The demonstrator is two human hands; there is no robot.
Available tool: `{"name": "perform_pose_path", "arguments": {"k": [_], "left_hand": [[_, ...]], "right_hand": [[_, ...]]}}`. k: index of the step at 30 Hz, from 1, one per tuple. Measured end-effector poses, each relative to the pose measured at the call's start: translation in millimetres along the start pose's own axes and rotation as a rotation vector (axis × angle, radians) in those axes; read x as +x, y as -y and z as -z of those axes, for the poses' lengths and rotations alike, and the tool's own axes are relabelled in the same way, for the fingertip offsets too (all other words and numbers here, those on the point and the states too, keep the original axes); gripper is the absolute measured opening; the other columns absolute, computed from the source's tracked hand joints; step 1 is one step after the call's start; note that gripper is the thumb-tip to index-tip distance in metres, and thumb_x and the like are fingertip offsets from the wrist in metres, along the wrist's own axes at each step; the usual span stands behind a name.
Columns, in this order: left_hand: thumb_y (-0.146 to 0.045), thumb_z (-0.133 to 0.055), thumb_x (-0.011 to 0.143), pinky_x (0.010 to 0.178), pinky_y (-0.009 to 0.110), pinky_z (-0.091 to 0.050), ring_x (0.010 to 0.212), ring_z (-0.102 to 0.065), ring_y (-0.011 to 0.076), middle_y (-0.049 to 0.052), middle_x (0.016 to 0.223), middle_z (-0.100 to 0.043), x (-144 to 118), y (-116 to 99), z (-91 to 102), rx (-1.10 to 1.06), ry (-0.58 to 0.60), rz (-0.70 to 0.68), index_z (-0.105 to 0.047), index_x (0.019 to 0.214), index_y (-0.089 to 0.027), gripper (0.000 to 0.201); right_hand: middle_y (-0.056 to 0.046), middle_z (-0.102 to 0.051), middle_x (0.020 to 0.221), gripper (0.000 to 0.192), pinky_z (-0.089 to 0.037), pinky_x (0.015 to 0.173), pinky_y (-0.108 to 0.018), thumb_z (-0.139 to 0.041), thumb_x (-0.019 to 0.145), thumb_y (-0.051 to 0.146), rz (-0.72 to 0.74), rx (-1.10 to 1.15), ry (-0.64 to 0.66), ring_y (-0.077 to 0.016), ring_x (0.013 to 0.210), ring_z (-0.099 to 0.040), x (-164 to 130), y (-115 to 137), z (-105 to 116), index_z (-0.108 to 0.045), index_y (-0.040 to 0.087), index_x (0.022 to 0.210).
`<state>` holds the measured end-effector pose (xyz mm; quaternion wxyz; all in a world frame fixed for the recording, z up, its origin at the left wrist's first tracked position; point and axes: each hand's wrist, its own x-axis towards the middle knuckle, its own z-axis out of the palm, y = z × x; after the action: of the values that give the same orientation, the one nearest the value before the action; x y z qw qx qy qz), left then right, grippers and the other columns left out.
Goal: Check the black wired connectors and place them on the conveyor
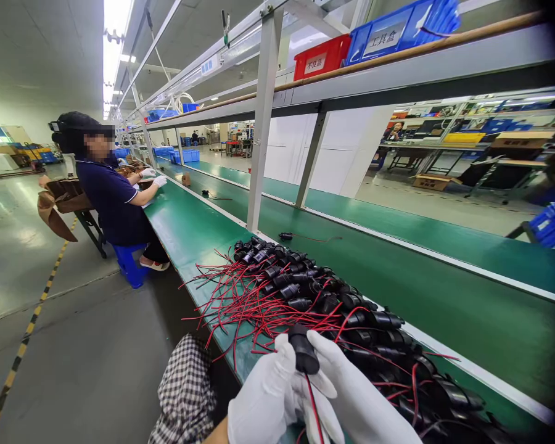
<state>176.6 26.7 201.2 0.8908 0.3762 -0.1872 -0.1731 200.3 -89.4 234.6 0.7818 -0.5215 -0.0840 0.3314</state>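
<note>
A black cylindrical part (304, 353) with a red and black wire lead (313, 404) is held up between both my white-gloved hands at the near edge of the bench. My left hand (266, 391) grips its left side, fingers closed. On the other side, my right hand (356, 385) closes its fingers against the part, while the lead hangs down between the two palms. Just beyond my hands lies a large pile of similar black parts (300, 290), their red and black wires (254, 308) spread toward the bench's front edge.
A long green bench (185, 222) runs away to the left, where a seated co-worker (106, 179) works in white gloves. A lone black part (285, 236) lies on the green belt (398, 271) behind. Metal posts (260, 123) carry a shelf with red (321, 57) and blue bins (400, 34).
</note>
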Motion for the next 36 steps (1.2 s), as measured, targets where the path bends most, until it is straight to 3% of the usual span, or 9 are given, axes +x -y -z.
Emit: {"name": "perform_pose_path", "arguments": {"k": [6,10,13,16,19,24,29,33,36], "left_hand": [[-0.083,-0.031,0.085,0.038,0.021,-0.039,0.035,-0.052,0.0124,0.007,0.054,-0.063,5,3,-3.0,-0.016,-0.05,0.079,-0.061,0.087,-0.007,0.082],[-0.085,-0.037,0.08,0.037,0.024,-0.042,0.036,-0.054,0.0151,0.01,0.06,-0.066,5,0,-3.0,-0.072,-0.017,0.083,-0.062,0.088,-0.007,0.082],[-0.074,-0.054,0.082,0.047,0.023,-0.048,0.046,-0.059,0.0136,0.009,0.065,-0.065,2,-10,-5.5,0.043,0.022,-0.02,-0.063,0.092,-0.007,0.069],[-0.057,-0.072,0.079,0.069,0.025,-0.052,0.068,-0.063,0.0137,0.008,0.079,-0.065,-4,-26,-8.7,0.237,0.089,-0.095,-0.065,0.101,-0.008,0.054],[-0.048,-0.078,0.077,0.091,0.032,-0.047,0.098,-0.062,0.0202,0.008,0.101,-0.065,-8,-42,-8.1,0.371,0.093,-0.091,-0.066,0.11,-0.014,0.049],[-0.049,-0.078,0.075,0.1,0.037,-0.043,0.114,-0.056,0.026,0.008,0.117,-0.064,-7,-50,-2.7,0.479,0.117,-0.134,-0.065,0.123,-0.019,0.057],[-0.056,-0.077,0.074,0.101,0.038,-0.043,0.112,-0.057,0.0274,0.009,0.116,-0.065,-9,-47,-7.1,0.589,0.028,-0.186,-0.064,0.124,-0.018,0.064],[-0.047,-0.083,0.069,0.093,0.038,-0.047,0.102,-0.062,0.0275,0.008,0.11,-0.069,-14,-40,-17.2,0.9,-0.278,-0.206,-0.068,0.114,-0.02,0.055],[-0.048,-0.082,0.069,0.087,0.038,-0.048,0.097,-0.063,0.0284,0.008,0.104,-0.07,-15,-35,-20.8,1.052,-0.428,-0.187,-0.07,0.108,-0.02,0.049]], "right_hand": [[0.001,-0.063,0.065,0.043,-0.051,0.061,-0.022,-0.078,0.073,0.057,-0.062,0.294,-0.15,-0.0146,0.062,-0.061,-3,5,-10,-0.058,0.018,0.072],[0.003,-0.05,0.041,0.05,-0.038,0.037,-0.022,-0.057,0.087,0.066,-0.077,0.152,-0.017,-0.0133,0.035,-0.05,-4,6,-4,-0.053,0.019,0.068],[0.007,-0.044,0.036,0.047,-0.035,0.034,-0.023,-0.047,0.093,0.063,0.056,-0.16,0.062,-0.0155,0.029,-0.047,-6,12,3,-0.057,0.018,0.085],[-0.002,-0.068,0.075,0.04,-0.053,0.049,-0.029,-0.063,0.084,0.043,0.319,-0.567,0.023,-0.0173,0.05,-0.062,-11,25,7,-0.057,0.018,0.115],[-0.005,-0.063,0.118,0.05,-0.057,0.09,-0.037,-0.064,0.066,0.013,0.605,-0.936,-0.01,-0.0234,0.104,-0.065,-18,35,8,-0.06,0.026,0.114],[0.001,-0.057,0.123,0.058,-0.053,0.097,-0.03,-0.065,0.07,0.005,0.874,-1.203,0.11,-0.0184,0.114,-0.057,-28,40,5,-0.052,0.036,0.118],[0.0,-0.055,0.12,0.053,-0.053,0.094,-0.031,-0.063,0.072,0.005,0.848,-1.141,0.189,-0.0191,0.112,-0.057,-29,42,9,-0.053,0.035,0.115],[-0.002,-0.05,0.128,0.036,-0.051,0.096,-0.039,-0.072,0.077,0.032,0.646,-0.807,0.228,-0.0247,0.114,-0.058,-16,35,28,-0.058,0.034,0.11],[-0.006,-0.048,0.128,0.043,-0.052,0.094,-0.043,-0.07,0.078,0.058,0.544,-0.595,0.216,-0.0273,0.109,-0.059,-5,25,40,-0.059,0.03,0.109]]}}
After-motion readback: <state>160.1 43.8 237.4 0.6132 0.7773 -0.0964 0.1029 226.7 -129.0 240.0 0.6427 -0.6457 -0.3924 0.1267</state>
